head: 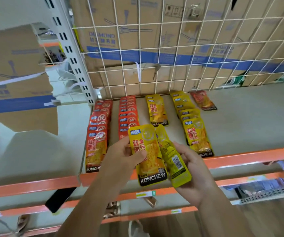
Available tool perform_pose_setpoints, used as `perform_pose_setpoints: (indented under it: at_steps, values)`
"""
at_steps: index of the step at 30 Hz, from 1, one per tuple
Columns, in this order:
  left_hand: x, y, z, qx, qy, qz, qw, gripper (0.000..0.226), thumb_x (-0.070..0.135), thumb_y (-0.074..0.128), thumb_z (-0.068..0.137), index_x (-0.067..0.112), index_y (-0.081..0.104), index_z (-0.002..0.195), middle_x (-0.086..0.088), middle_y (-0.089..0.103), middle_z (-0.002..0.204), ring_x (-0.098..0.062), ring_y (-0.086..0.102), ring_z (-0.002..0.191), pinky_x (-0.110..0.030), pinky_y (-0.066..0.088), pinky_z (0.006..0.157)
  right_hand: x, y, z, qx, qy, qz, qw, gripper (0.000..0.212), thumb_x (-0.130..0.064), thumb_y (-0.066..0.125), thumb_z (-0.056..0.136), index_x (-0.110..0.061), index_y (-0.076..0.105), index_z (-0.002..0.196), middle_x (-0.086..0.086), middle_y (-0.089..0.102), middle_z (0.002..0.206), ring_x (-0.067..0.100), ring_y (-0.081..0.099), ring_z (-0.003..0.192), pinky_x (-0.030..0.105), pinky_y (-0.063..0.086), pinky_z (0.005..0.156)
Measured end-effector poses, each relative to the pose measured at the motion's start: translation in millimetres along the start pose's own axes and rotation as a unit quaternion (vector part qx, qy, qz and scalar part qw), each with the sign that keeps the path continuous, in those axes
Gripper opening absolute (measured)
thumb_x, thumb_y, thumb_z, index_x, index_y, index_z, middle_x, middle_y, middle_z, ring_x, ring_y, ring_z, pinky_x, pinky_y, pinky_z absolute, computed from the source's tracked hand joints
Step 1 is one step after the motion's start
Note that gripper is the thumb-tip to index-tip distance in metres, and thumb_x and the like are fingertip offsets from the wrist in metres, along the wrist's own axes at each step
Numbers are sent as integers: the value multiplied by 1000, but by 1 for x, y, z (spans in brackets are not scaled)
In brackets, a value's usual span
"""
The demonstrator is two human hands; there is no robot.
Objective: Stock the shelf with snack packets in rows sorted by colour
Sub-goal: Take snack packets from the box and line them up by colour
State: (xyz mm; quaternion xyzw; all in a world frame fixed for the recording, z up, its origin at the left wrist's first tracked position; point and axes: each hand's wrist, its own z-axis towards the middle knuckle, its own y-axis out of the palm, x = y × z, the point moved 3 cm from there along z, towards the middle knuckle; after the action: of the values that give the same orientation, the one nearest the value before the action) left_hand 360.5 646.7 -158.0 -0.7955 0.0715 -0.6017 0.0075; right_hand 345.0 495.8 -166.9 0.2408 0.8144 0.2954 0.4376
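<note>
A: Where are the packets that are being stocked?

B: Two are in the hands, bottom centre of the frame, just in front of the shelf's orange edge. The left hand (125, 156) pinches a yellow packet (148, 151) printed side up, thumb across its face. The right hand (190, 166) curls its grip round a second yellow packet (173, 161), turned so the barcode side shows.

A: Why hold them like that and not lay them down?

B: My guess is they are being parted and checked for colour and facing first. The flipped one would need turning to match the rest.

A: And the shelf?

B: The shelf (249, 120) carries a left red row (98, 127) and a second red row (128, 115). To their right are a short yellow row (157, 110) and a longer yellow row (190, 124). Each overlaps like roof tiles from the wire grid (172, 48) toward the front. The short yellow row has bare shelf ahead of it, so it looks the likely home for both.

A: Anything unclear?

B: The hands cover the front of the second red row, so its end is hidden. A single darker red packet (203, 100) lies apart at the back, right of the yellow rows. I can't tell whether it counts as a third colour. A dark flat thing (60, 199) on the lower shelf, lower left, is too blurred to name.
</note>
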Motion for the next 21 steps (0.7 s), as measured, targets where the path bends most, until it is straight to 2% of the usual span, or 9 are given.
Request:
perform_pose_setpoints:
  at_steps: [2, 5, 7, 8, 10, 12, 15, 18, 21]
  values:
    - [3, 1, 9, -9, 6, 13, 1000, 21, 8, 64, 89, 19, 68, 106, 3, 75, 95, -16, 71, 92, -39, 56, 87, -4, -5, 7, 23, -9, -49, 998, 19, -28, 59, 72, -18, 75, 69, 0, 55, 63, 10, 46, 48, 19, 35, 42]
    - [9, 4, 24, -18, 24, 24, 999, 18, 8, 64, 89, 20, 69, 102, 7, 74, 83, -7, 69, 76, -15, 52, 64, -14, -14, 20, 50, -37, -91, 994, 21, -28, 68, 69, -14, 70, 85, 4, 44, 69, 11, 38, 48, 20, 27, 39]
    - [8, 3, 36, -17, 28, 37, 999, 16, 9, 65, 89, 20, 70, 99, 6, 73, 77, -7, 66, 68, -14, 48, 57, -21, -19, 29, 77, -57, -130, 987, 31, -22, 70, 74, -12, 64, 102, 2, 48, 64, 9, 43, 43, 19, 31, 37]
    - [9, 2, 42, -17, 29, 39, 999, 16, 9, 65, 89, 21, 70, 99, 6, 73, 77, -8, 66, 69, -16, 49, 59, -24, -21, 34, 89, -68, -136, 984, 33, -15, 68, 79, -11, 61, 110, 1, 57, 61, 8, 51, 42, 18, 37, 37]
    - [10, 2, 54, -26, 31, 40, 998, 19, 11, 66, 88, 22, 70, 103, 5, 75, 85, -11, 69, 77, -24, 51, 69, -29, -25, 44, 105, -94, -122, 982, 40, -4, 65, 81, -8, 56, 120, 5, 70, 73, 11, 65, 57, 22, 52, 49]
    - [10, 2, 64, -29, 32, 33, 999, 21, 10, 66, 88, 22, 70, 104, 6, 75, 86, -8, 70, 75, -25, 51, 71, -32, -31, 53, 124, -122, -110, 979, 34, 4, 59, 86, -9, 57, 118, 6, 74, 84, 13, 69, 69, 26, 56, 60]
    - [13, 3, 73, -19, 37, 30, 999, 19, 6, 66, 88, 19, 70, 99, 7, 72, 73, 2, 59, 53, -9, 42, 49, -38, -38, 61, 147, -151, -128, 969, 32, 8, 53, 91, -15, 61, 112, 6, 75, 93, 17, 71, 83, 31, 57, 68]
    - [16, 8, 83, -10, 34, 36, 999, 18, 6, 66, 88, 18, 71, 100, 1, 74, 82, -1, 62, 60, -7, 42, 53, -48, -40, 69, 152, -168, -167, 959, 37, 10, 52, 91, -19, 60, 114, 4, 75, 93, 17, 71, 84, 33, 56, 69]
    - [16, 12, 92, 28, 39, 74, 996, 16, 8, 66, 88, 21, 71, 95, 5, 73, 78, -1, 63, 64, -8, 43, 56, -54, -48, 81, 172, -171, -222, 944, 40, 9, 53, 92, -21, 58, 117, 4, 75, 93, 19, 70, 83, 40, 58, 72]
